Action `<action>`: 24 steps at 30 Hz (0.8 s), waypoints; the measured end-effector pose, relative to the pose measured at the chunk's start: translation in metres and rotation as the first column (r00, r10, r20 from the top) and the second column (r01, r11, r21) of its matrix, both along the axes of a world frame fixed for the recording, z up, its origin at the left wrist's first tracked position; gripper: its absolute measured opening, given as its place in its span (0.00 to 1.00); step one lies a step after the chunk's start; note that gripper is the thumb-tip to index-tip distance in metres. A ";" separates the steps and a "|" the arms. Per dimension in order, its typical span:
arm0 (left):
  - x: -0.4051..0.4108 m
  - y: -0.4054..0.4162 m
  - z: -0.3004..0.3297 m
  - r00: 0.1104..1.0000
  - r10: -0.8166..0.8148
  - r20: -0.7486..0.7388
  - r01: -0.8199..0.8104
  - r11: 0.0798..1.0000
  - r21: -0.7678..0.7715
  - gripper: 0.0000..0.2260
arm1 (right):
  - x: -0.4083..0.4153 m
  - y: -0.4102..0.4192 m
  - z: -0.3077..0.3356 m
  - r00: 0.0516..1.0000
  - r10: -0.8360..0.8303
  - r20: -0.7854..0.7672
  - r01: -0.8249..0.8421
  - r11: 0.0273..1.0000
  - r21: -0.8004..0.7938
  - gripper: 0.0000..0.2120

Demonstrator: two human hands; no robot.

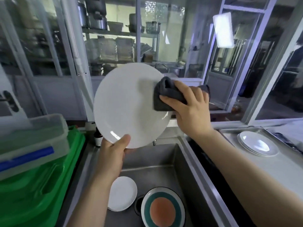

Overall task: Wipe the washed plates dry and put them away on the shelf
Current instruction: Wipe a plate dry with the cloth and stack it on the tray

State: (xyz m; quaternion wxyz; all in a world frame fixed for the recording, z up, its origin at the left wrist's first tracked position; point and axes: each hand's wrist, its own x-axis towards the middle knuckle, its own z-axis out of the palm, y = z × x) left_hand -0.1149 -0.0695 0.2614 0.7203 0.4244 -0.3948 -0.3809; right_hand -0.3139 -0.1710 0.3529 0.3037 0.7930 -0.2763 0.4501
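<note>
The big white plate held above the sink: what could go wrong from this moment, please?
1. The left hand holds the big white plate only by its lower edge, thumb on the face. If it is wet, it may slip.
2. A falling plate would probably hit the small white plate or the coloured plate in the sink.
3. The right hand pushes the grey cloth at the far rim, which may tilt the plate.
</note>
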 end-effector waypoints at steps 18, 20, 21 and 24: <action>0.008 -0.011 0.064 0.954 -0.045 -0.297 -0.046 0.956 -0.291 0.21 | 0.047 0.018 0.042 0.981 0.126 -0.145 -0.105 0.984 0.143 0.20; 0.009 -0.009 0.071 0.953 -0.036 -0.301 -0.053 0.957 -0.285 0.21 | 0.048 0.009 0.071 0.999 0.035 -0.033 -0.031 0.992 0.123 0.22; 0.008 -0.008 0.072 0.949 -0.042 -0.312 -0.049 0.959 -0.278 0.21 | 0.049 0.007 0.083 1.000 0.002 0.001 -0.002 0.994 0.107 0.23; 0.003 -0.007 0.075 0.935 -0.087 -0.344 -0.016 0.958 -0.286 0.21 | 0.056 0.010 0.096 0.999 -0.036 0.026 0.035 0.999 0.025 0.23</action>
